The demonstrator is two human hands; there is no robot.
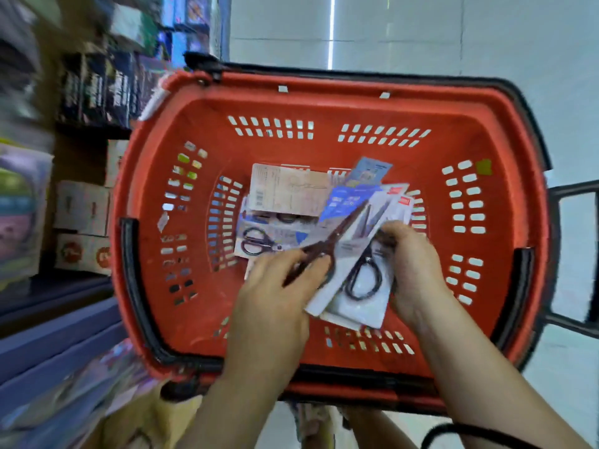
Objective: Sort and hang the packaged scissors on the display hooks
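A red plastic basket (pixel 324 105) stands on the floor below me with several packaged scissors lying in its bottom. My left hand (pixel 275 296) grips a pack holding dark red scissors (pixel 334 241) by its lower end. My right hand (pixel 411 270) holds a stack of white cards with black-handled scissors (pixel 363 280) at their right edge. Further packs lie flat under these: one with black scissors on a blue and white card (pixel 259 243) and one turned back side up, beige with a barcode (pixel 285 192). No display hooks are in view.
Shop shelves (pixel 90 89) with boxes and packaged goods run along the left, blurred. Black handles (pixel 518 280) lie folded on the basket's rim. Pale tiled floor (pixel 421 34) lies beyond and to the right of the basket. A black strap (pixel 453 429) hangs at the bottom right.
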